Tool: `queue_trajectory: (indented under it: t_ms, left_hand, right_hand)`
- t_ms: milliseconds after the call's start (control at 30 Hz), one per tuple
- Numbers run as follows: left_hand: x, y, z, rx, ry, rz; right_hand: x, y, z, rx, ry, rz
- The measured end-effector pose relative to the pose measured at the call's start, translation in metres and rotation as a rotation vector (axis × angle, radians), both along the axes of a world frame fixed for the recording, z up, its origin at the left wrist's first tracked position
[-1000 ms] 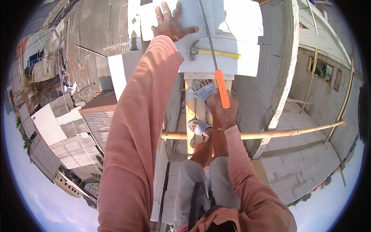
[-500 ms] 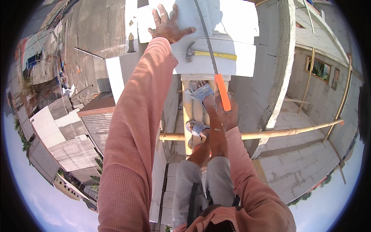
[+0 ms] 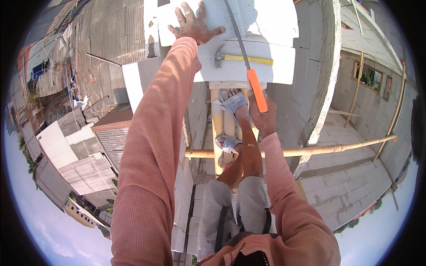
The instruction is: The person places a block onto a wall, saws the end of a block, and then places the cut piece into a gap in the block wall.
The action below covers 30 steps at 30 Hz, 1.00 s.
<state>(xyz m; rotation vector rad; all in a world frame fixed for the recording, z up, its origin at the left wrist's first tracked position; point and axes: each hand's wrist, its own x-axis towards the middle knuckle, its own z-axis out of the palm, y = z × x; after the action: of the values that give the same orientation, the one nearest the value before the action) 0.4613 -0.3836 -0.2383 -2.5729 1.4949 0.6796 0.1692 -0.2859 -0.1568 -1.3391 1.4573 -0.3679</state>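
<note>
My left hand [image 3: 195, 27] lies palm-down with fingers spread on a white lightweight block [image 3: 273, 20] at the top of the view. My right hand [image 3: 262, 116] grips the orange handle [image 3: 258, 91] of a long saw, whose blade [image 3: 237, 33] runs up over the blocks. A claw hammer [image 3: 259, 60] with a yellow handle rests on the nearer block [image 3: 279, 71], beside the blade. Both of my feet, in pale blue sandals [image 3: 233, 101], are on bamboo poles below the blocks.
A horizontal bamboo pole [image 3: 319, 150] crosses beside my legs. A rough block wall edge [image 3: 324, 97] rises at right, beyond it an unfinished room with window frames [image 3: 367, 75] and upright poles. Corrugated metal roofs [image 3: 80, 173] lie below at left.
My right hand and the saw dipped slightly downward in the picture, then moved up and forward to where they are now. My left hand stays spread on the block.
</note>
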Motion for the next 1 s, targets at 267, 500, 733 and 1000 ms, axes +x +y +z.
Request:
queue_trajectory:
  t_ms: [267, 500, 733, 1000]
  left_hand:
    - [-0.007, -0.007, 0.006, -0.071, -0.014, 0.005]
    - [-0.014, -0.003, 0.003, -0.067, -0.059, 0.003]
    - [-0.012, -0.006, 0.014, 0.038, -0.016, 0.05]
    - [-0.016, -0.003, 0.007, -0.001, -0.061, 0.021]
  right_hand:
    - [-0.051, 0.048, -0.021, -0.056, 0.017, 0.03]
    - [0.02, -0.031, -0.007, -0.007, -0.066, -0.027]
    - [-0.072, 0.054, -0.022, -0.138, 0.018, 0.032]
    - [-0.001, -0.013, -0.012, 0.055, -0.017, 0.03]
